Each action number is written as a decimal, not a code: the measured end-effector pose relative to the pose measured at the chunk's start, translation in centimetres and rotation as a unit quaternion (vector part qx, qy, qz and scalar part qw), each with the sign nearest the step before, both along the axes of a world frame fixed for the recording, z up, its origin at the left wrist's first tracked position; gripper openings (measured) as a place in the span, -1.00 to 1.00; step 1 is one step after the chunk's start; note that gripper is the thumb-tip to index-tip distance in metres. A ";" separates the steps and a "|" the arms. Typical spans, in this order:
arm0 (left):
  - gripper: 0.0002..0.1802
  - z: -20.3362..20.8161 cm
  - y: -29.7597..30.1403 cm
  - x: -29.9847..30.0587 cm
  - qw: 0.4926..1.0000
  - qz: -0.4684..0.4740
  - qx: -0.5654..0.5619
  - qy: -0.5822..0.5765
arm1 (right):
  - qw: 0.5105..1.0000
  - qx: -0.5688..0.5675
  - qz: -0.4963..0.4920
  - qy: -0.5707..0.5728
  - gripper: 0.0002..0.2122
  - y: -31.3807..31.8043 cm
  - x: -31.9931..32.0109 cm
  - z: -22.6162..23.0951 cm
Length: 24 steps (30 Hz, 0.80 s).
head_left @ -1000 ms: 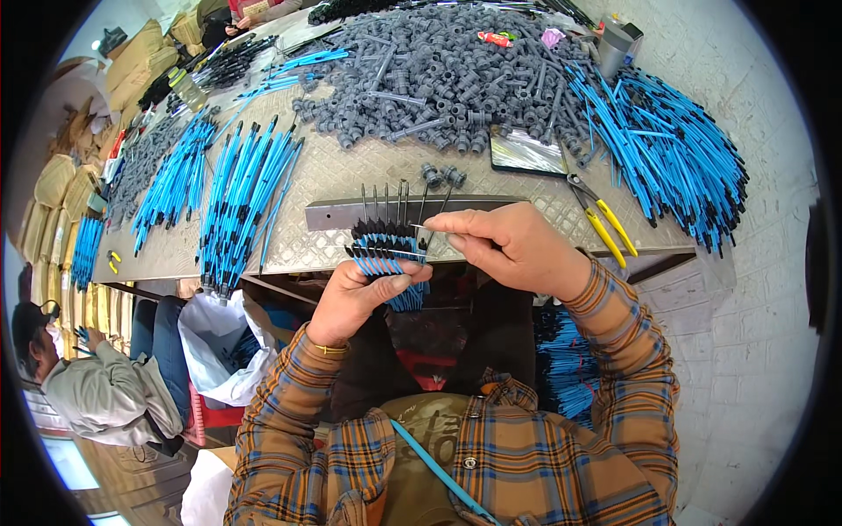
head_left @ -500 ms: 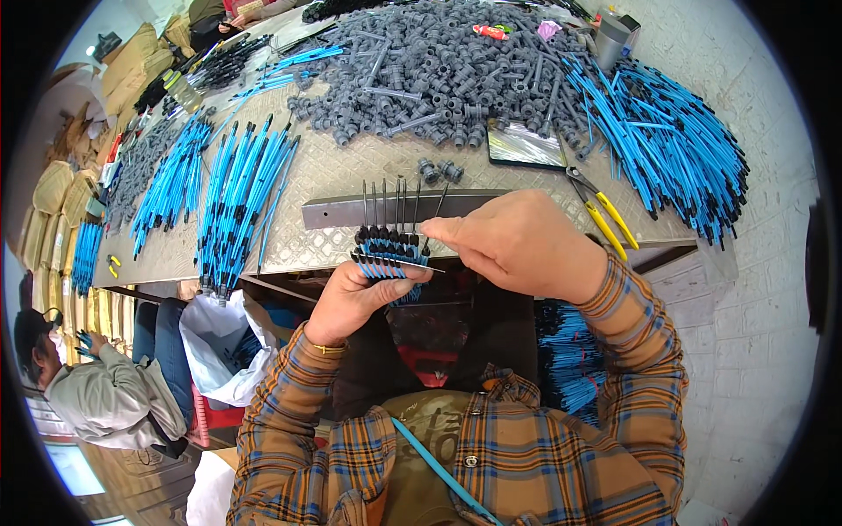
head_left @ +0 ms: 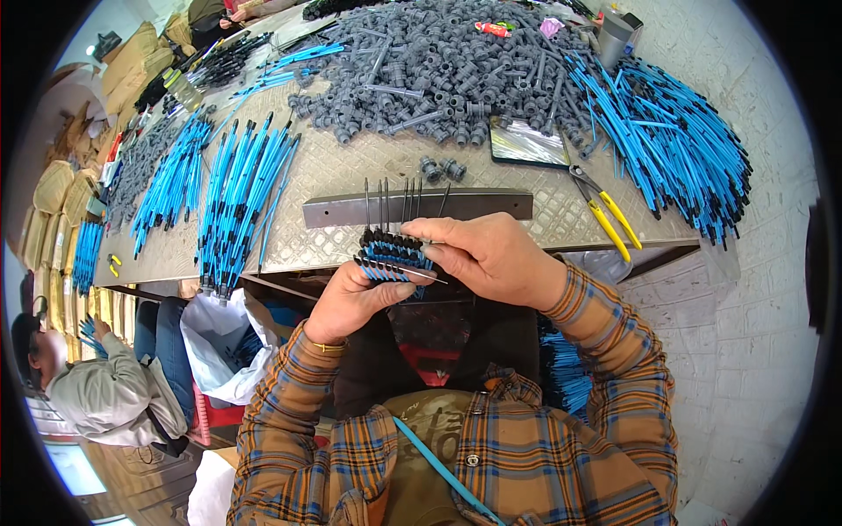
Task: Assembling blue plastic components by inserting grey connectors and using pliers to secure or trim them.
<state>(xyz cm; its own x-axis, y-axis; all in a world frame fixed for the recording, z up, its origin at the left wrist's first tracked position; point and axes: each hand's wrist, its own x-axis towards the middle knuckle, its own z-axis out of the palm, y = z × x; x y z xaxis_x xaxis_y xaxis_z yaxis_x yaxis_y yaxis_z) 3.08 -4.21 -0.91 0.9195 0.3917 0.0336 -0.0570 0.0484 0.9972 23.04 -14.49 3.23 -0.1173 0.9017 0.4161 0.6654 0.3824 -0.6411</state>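
Note:
My left hand (head_left: 368, 298) is closed round a bundle of thin blue tubes with black ends (head_left: 386, 252), held upright at the table's front edge. Several dark thin rods (head_left: 386, 203) stick up from the bundle's far side. A thin pale strip lies across the bundle above my left thumb. At the bundle's right side, my right hand (head_left: 491, 259) has thumb and index finger bent in against the black ends. What exactly sits between those fingertips is partly hidden. Just beyond lies a grey metal bar (head_left: 491, 203) with holes.
A large heap of grey plastic fittings (head_left: 447, 74) covers the far table. Blue tubes lie piled at right (head_left: 671, 145) and left (head_left: 241, 202). Yellow-handled pliers (head_left: 607, 210) rest near a clear-topped box (head_left: 529, 143). Left below, a white bag (head_left: 224, 342) stands near a seated person (head_left: 110, 386).
My right hand has come down and left, from pointing at a rod to having its thumb and index finger at the bundle. My left hand stays nearly in place.

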 end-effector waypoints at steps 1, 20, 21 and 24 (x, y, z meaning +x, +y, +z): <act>-0.79 0.0 0.0 0.1 1.000 -0.005 0.004 0.000 | 1.000 -0.002 0.015 0.025 -0.70 0.1 0.1 -0.2; -0.76 0.3 -0.2 -0.3 0.999 -0.002 -0.015 0.049 | 0.995 0.024 0.003 -0.100 -0.69 0.2 0.2 1.8; -0.76 0.4 -0.3 -0.2 0.999 -0.002 -0.027 0.042 | 0.992 0.001 0.022 -0.127 -0.67 0.1 0.5 2.5; -0.76 0.4 -0.2 -0.3 0.999 -0.005 -0.031 0.029 | 0.985 -0.021 0.049 -0.165 -0.65 0.2 0.8 3.7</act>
<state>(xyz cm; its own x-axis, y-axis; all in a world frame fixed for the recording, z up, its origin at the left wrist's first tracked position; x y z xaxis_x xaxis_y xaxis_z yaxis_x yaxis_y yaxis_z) 2.77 -4.38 -0.50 0.9228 0.3827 -0.0440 0.0019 0.1096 0.9940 23.80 -14.28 6.93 -0.3274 0.8950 0.3028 0.8016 0.4328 -0.4125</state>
